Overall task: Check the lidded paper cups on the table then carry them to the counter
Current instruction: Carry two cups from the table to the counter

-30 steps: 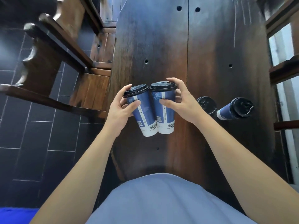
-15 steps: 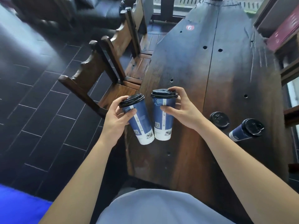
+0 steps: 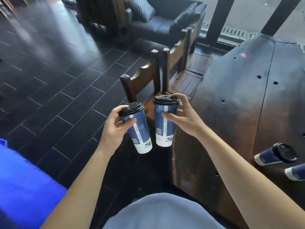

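I hold two blue-and-white paper cups with black lids in the air, left of the dark wooden table [image 3: 234, 100]. My left hand [image 3: 115, 128] grips the left cup [image 3: 140, 131] near its lid; this cup tilts to the left. My right hand [image 3: 183, 118] grips the right cup [image 3: 165, 124] just under the lid, with a fingertip on the lid's rim; it stands about upright. Both cups hang over the floor beside the table's edge. Two more blue cups lie on their sides on the table at the right: one [image 3: 270, 156] shows its black lid, the other [image 3: 295, 171] is cut off by the frame.
Wooden chairs [image 3: 148, 76] stand against the table's left side, just beyond the held cups. A dark sofa [image 3: 158, 22] sits farther back. Dark tiled floor [image 3: 57, 71] spreads to the left. A blue object [image 3: 21, 182] fills the lower left corner.
The view has swung left and up, away from the table. Both held cups have moved off the table's surface and now hang over the floor beside it, slightly farther apart.
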{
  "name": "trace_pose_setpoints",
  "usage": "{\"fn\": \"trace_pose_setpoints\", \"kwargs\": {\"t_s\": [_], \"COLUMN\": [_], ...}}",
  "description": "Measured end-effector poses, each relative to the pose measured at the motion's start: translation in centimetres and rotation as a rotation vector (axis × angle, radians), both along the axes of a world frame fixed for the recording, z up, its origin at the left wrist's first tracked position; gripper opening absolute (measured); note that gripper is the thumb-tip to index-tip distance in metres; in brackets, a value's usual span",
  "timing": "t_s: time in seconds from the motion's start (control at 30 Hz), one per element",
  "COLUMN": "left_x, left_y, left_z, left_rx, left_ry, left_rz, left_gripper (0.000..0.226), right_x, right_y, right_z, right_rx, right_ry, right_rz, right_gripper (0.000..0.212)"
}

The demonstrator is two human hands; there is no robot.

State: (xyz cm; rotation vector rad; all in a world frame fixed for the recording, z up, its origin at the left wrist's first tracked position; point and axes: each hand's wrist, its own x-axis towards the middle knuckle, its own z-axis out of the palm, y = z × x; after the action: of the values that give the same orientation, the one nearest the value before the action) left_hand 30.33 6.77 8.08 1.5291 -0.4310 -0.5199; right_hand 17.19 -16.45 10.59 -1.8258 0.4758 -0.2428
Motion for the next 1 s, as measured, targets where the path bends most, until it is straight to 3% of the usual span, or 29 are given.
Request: {"fn": "trace_pose_setpoints", "kwargs": {"t_s": [0.4,1.0], "left_x": [8.3,23.3], "left_y": [13.5,25.7], "left_z": [0.3,-0.2], "left_rx": [-0.003,0.117], "left_ry": [-0.02,0.002], "left_rz": [0.282,0.968], "left_gripper": [0.043,0.042], "right_x": [15.7,46.4], "right_y": [11.0,24.4], "right_z": [0.4,-0.6], "right_rx": [0.032,0.093], "right_ry": [-0.029,0.01], "right_rz": [0.259,0.894], "right_gripper": [0.061,0.063]}}
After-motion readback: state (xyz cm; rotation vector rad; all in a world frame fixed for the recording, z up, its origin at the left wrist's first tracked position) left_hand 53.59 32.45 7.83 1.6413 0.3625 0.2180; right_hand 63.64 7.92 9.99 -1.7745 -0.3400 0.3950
